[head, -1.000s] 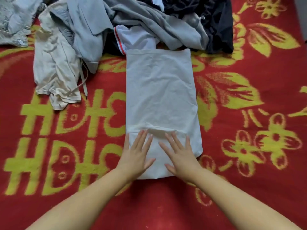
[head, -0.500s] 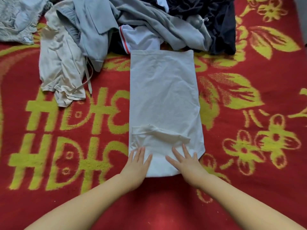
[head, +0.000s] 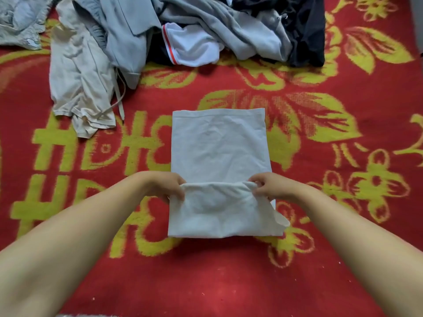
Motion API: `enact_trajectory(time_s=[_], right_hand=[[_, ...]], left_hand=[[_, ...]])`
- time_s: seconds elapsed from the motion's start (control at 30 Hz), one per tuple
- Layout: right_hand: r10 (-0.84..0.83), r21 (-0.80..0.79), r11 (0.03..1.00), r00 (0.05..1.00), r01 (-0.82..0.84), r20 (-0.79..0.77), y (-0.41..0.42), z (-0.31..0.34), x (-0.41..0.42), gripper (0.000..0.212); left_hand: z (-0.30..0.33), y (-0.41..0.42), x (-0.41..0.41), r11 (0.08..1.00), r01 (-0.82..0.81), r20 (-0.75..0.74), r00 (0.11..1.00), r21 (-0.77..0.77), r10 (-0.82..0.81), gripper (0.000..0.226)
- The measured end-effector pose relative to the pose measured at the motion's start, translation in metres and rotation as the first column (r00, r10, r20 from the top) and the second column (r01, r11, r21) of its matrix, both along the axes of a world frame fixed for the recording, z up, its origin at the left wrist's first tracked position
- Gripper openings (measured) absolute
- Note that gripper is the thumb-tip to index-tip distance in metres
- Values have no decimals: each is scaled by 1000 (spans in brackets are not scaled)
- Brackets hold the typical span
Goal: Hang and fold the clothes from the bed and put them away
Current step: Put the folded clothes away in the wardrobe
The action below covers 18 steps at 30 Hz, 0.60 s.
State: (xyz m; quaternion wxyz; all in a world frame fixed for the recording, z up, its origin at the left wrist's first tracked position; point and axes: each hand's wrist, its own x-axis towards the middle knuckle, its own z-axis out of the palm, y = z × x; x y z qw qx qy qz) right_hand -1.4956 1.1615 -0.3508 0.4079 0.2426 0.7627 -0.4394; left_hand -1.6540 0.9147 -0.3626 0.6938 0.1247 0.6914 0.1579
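A white garment [head: 219, 147], folded into a long strip, lies flat in the middle of the red bedspread [head: 206, 282]. Its near end is lifted and turned over toward the far end. My left hand [head: 170, 185] pinches the left corner of that raised fold. My right hand [head: 266, 186] pinches the right corner. Both hands hold the fold just above the lower layer of cloth.
A heap of unfolded clothes lies along the far side: a beige garment [head: 77, 74], grey garments [head: 137, 30], a white piece with a red stripe [head: 192, 46] and dark clothing [head: 304, 30]. The bedspread bears yellow flowers and letters.
My hands lay flat on the near end of the white garment; now they grip its near corners and have lifted that end over. The garment lies closer to me, away from the heap.
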Motion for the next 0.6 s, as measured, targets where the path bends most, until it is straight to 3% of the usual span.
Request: enact_trajectory(time_s=[0.07,0.13,0.2,0.23,0.3,0.37,0.4,0.43,0.47,0.53,0.6], right_hand=[[-31,232,970,985,71,-171,3,-19,-8,20],[-137,312,918,934,245,-329,-3,-34,-10,30],[-205,339,868,884,362,-420,-12,-43,-5,40],[-151,410,844,886,347,-438,-17,-46,1,44],[96,599,773,895,209,-436,-33,-50,17,52],[310,653,758,878,3,-364,-55,-54,37,62],[392,636,762,868,-122,-304,-65,-58,48,67],[460,608,756,857,-241,-232,-72,-64,57,70],[507,579,744,847,-334,-163,-75,-71,65,73],[553,534,737,824,-415,-123,-69,-84,72,78],[596,526,717,793,-456,-124,-60,-88,74,90]], left_hand=[[-15,5,-12,981,-191,-171,966,42,195,13],[-31,10,-11,952,-285,-402,863,115,307,6],[-45,15,-1,930,-332,-575,734,159,360,17],[-48,15,7,927,-341,-642,678,157,358,30],[-47,12,30,971,-207,-829,518,116,210,54],[-46,11,62,985,117,-958,274,123,88,60],[-48,11,81,954,258,-970,226,151,92,63],[-52,8,98,921,366,-969,242,137,48,66],[-58,4,112,905,414,-944,327,94,-51,69],[-75,-10,125,916,400,-876,446,13,-183,75],[-87,-26,121,903,429,-856,465,-4,-225,81]])
